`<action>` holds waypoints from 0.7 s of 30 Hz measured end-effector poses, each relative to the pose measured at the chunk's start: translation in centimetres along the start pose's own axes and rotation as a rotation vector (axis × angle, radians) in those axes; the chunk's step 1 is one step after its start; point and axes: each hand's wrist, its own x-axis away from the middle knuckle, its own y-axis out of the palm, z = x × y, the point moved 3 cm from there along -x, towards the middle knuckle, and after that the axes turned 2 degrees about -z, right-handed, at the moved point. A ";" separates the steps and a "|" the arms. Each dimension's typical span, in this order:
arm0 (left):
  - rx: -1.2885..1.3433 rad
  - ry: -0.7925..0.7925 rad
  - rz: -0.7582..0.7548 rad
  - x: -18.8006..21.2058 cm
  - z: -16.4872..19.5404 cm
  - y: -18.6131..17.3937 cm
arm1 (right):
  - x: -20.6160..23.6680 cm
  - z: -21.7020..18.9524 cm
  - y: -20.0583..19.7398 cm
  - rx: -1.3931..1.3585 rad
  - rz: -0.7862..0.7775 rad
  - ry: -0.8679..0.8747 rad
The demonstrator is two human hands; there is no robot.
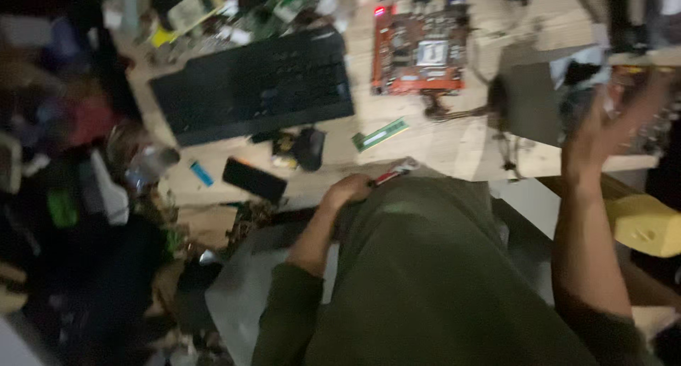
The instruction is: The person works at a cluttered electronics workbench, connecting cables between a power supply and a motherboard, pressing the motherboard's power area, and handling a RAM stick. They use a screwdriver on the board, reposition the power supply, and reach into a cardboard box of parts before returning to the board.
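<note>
My left hand (349, 190) rests at the desk's near edge, its fingers closed around a small red and white tool (392, 174) that pokes out toward the right. My right hand (611, 121) is raised at the right with fingers spread, reaching toward blurred parts at the desk's right end; whether it touches anything is hidden by motion blur. A red circuit board (420, 50) lies at the back of the wooden desk (440, 142). A green memory stick (381, 134) lies loose between the board and my left hand.
A black keyboard (259, 82) sits at the back left, a black mouse (309, 147) and a dark phone (255, 179) nearer me. A grey metal box (532, 103) with cables stands right of centre. A yellow object (644, 225) sits low right. Clutter fills the left.
</note>
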 end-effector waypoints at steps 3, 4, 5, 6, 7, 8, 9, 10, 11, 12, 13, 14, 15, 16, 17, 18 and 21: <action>0.106 0.158 0.080 1.5 -0.5 -0.6 | -2.2 -0.5 1.1 -0.042 -0.191 0.129; 0.136 0.231 0.145 2.2 -0.4 -0.9 | -2.5 -0.6 1.3 -0.055 -0.248 0.195; 0.164 0.221 0.171 3.0 -0.4 -0.9 | -2.6 -0.6 1.7 -0.071 -0.308 0.278; 0.193 0.205 0.199 4.1 -0.6 -0.8 | -2.5 -0.2 2.0 -0.104 -0.366 0.412; 0.217 0.187 0.227 5.0 -0.7 -0.7 | -2.6 -0.4 2.0 -0.077 -0.332 0.271; 0.312 0.196 0.300 5.7 -0.6 -0.7 | -2.7 -0.4 2.1 -0.051 -0.300 0.129; 0.411 0.201 0.375 6.3 -0.6 -0.6 | -2.8 -0.2 2.2 -0.026 -0.275 -0.014; 0.512 0.203 0.453 6.7 -0.5 -0.6 | -2.9 0.3 2.4 0.094 -0.221 -0.131; 0.660 0.222 0.478 6.5 -0.3 -0.6 | -2.9 0.8 2.7 0.207 -0.171 -0.248; 0.807 0.238 0.505 6.1 -0.1 -0.8 | -2.6 1.2 3.1 0.312 -0.125 -0.364; 0.953 0.254 0.532 5.5 0.2 -1.1 | -2.3 2.1 3.3 0.165 -0.162 -0.252; 0.836 0.271 0.651 4.5 0.8 -2.1 | -2.0 3.0 3.6 0.017 -0.198 -0.141; 0.717 0.288 0.763 3.4 1.6 -3.2 | -1.7 3.7 3.9 -0.127 -0.235 -0.030; 0.662 0.196 0.780 2.6 2.0 -4.0 | -1.4 4.1 4.3 -0.192 -0.256 0.038; 0.605 0.111 0.795 1.6 2.7 -5.0 | -1.1 4.4 4.5 -0.255 -0.271 0.103; 0.635 0.227 0.893 0.8 3.8 -6.3 | -1.1 4.5 4.8 -0.318 -0.281 0.159; 0.853 0.375 1.162 -1.7 6.4 -10.3 | -1.2 3.7 4.8 0.170 -0.142 -0.172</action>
